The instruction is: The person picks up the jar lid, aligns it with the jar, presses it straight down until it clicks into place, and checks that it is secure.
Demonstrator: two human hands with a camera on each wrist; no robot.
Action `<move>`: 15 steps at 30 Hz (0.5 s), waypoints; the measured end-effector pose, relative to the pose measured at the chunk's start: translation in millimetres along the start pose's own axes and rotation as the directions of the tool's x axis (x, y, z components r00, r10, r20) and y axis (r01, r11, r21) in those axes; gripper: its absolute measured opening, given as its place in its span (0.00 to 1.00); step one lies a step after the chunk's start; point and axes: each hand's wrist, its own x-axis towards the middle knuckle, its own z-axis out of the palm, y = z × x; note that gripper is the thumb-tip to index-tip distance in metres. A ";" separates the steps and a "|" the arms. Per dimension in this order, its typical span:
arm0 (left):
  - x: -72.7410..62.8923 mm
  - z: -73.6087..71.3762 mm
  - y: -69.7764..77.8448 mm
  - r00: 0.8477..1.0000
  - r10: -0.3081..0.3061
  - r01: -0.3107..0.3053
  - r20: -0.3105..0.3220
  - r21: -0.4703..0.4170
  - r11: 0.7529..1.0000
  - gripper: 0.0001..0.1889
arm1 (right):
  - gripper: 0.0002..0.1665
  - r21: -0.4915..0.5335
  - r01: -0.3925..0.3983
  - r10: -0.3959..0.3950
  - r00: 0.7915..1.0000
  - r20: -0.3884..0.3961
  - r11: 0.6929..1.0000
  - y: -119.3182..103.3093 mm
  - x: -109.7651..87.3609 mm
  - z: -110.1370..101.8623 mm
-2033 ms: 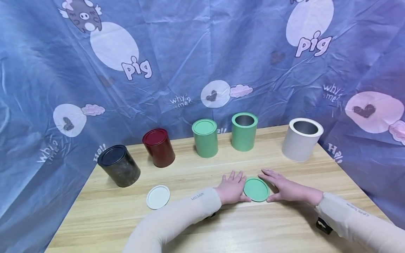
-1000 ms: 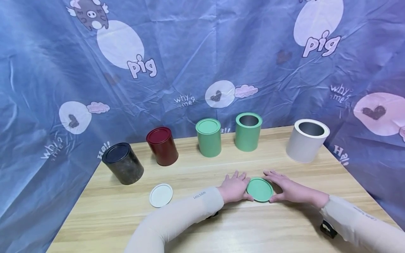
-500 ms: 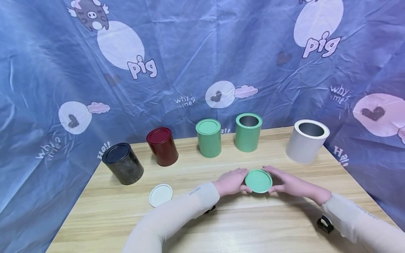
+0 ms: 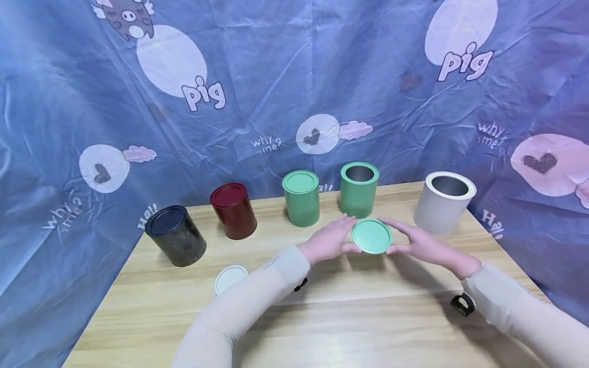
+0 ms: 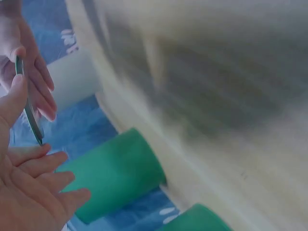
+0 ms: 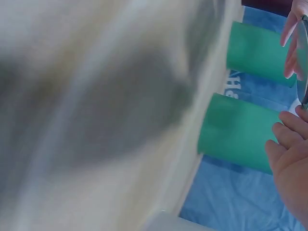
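Both hands hold a round green lid (image 4: pixel 371 236) by its rim, raised above the table. My left hand (image 4: pixel 327 240) grips the left side between thumb and index finger; its other fingers extend loosely in the left wrist view. My right hand (image 4: pixel 416 245) has the opposite side, thumb at the near edge and index finger at the far one. The left wrist view shows the lid (image 5: pixel 32 118) edge-on between the two hands. Just behind it stands an uncovered green can (image 4: pixel 357 197) with a dark grey inside.
A lidded green can (image 4: pixel 301 204), a dark red can (image 4: pixel 234 214) and a black can (image 4: pixel 177 237) stand leftward along the table (image 4: pixel 349 327). An uncovered white can (image 4: pixel 439 212) is at the back right. A white lid (image 4: pixel 229 277) lies partly behind the left sleeve.
The green lid lay on the table between my hands; both hands took its rim, lifted it and carried it away from me toward the uncovered green can. The cans stayed put.
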 end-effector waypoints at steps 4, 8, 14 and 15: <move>5.3 -14.3 -0.1 1.000 -0.015 0.015 -0.004 0.004 1.000 0.42 | 0.46 -0.033 0.021 -0.022 1.000 -0.019 0.999 -5.0 9.6 -12.4; 12.3 -29.4 -0.6 1.000 -0.020 0.020 -0.020 -0.013 1.000 0.43 | 0.46 -0.053 0.029 -0.032 0.999 -0.044 0.998 -7.8 20.6 -24.3; 26.5 -54.4 -6.1 0.998 -0.032 0.029 -0.048 -0.069 0.997 0.43 | 0.45 -0.017 -0.028 0.027 0.998 -0.051 0.999 -13.5 39.6 -45.7; 29.2 -57.8 -7.1 0.998 -0.031 0.026 -0.054 -0.078 0.997 0.42 | 0.45 -0.008 -0.043 0.043 0.998 -0.044 0.999 -14.4 42.4 -49.2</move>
